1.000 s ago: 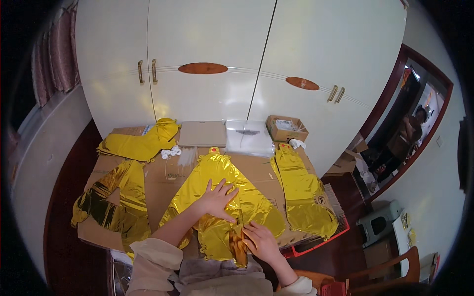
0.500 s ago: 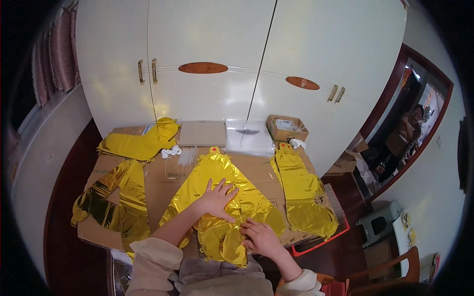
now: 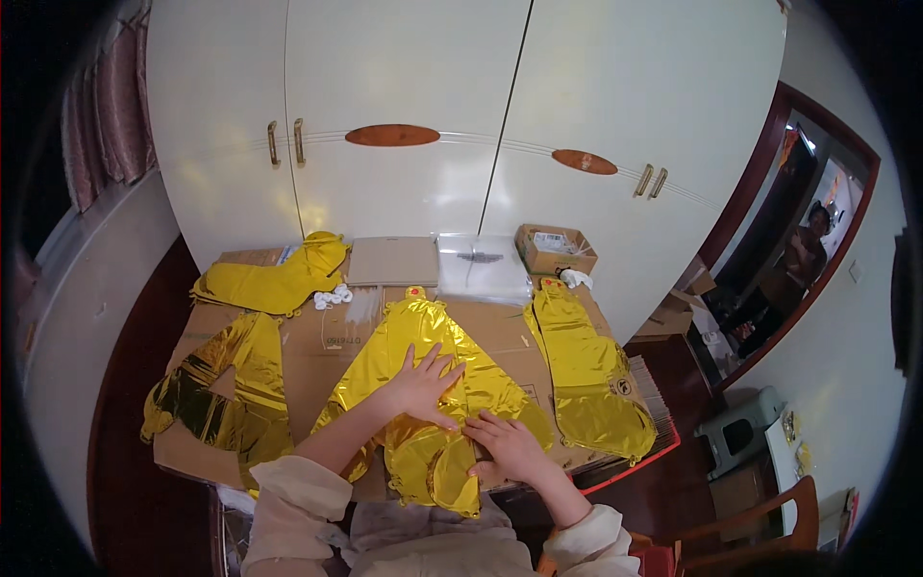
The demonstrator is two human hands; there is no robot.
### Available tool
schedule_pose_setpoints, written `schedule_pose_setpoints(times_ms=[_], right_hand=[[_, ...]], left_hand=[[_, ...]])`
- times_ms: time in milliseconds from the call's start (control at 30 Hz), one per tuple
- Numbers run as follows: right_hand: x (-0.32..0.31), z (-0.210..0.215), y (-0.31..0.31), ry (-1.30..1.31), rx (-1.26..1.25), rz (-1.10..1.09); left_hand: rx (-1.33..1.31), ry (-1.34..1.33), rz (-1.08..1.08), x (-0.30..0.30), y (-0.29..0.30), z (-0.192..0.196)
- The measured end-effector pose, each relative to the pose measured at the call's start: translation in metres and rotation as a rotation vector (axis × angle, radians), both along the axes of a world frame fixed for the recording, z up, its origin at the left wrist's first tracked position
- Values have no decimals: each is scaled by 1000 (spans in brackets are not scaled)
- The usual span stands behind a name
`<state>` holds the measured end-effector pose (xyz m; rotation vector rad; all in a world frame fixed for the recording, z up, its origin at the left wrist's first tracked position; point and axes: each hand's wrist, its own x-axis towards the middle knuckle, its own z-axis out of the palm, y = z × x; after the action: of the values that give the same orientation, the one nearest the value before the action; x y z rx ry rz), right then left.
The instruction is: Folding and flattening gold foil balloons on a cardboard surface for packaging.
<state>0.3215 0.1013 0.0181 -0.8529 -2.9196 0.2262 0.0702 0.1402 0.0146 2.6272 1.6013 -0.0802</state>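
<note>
A deflated gold foil balloon (image 3: 413, 327) lies spread in the middle of the cardboard-covered table, with a small red spot at its top tab. My left hand (image 3: 423, 387) rests flat on its centre, fingers spread. Just to the right and nearer, my right hand (image 3: 507, 447) lies on the lower part with its fingers stretched over the foil and the thumb apart. Beneath both hands the lower end of the foil is folded and creased, its near tip by my lap. What lies under my palms is hidden.
Other flat gold foil balloons lie at left (image 3: 255, 365), back left (image 3: 279, 274) and right (image 3: 586, 375). Behind are a cardboard sheet (image 3: 392, 262), clear plastic bags (image 3: 481, 269), a small open box (image 3: 556, 248) and white ribbon rolls (image 3: 333, 296). A person (image 3: 803, 255) appears in the framed opening.
My right hand has slid slightly up and flattened onto the foil. My left hand stays in place. The person at the right has shifted a little.
</note>
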Motion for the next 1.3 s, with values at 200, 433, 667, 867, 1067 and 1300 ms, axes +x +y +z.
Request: schedule_pose_setpoints(times_ms=[200,433,667,867,1067,1300], right_hand=[[0,1,1,34,-14,10],[1,-3,2,34,-44,1],[2,-2,2,54,-76,-15],[3,-4,-1,104,-53,-27],[15,-16,-13,257,48,85],[28,-11,-35,259,27,135]], left_hand=[[167,-47,-185,1,-20,6],[120,-153,-226,-2,-27,-14],[121,-127,-238,3,-35,-12],[153,-130,-237,5,-35,-23],[182,-119,-243,6,-35,-19],[208,-119,-240,4,-37,-23]])
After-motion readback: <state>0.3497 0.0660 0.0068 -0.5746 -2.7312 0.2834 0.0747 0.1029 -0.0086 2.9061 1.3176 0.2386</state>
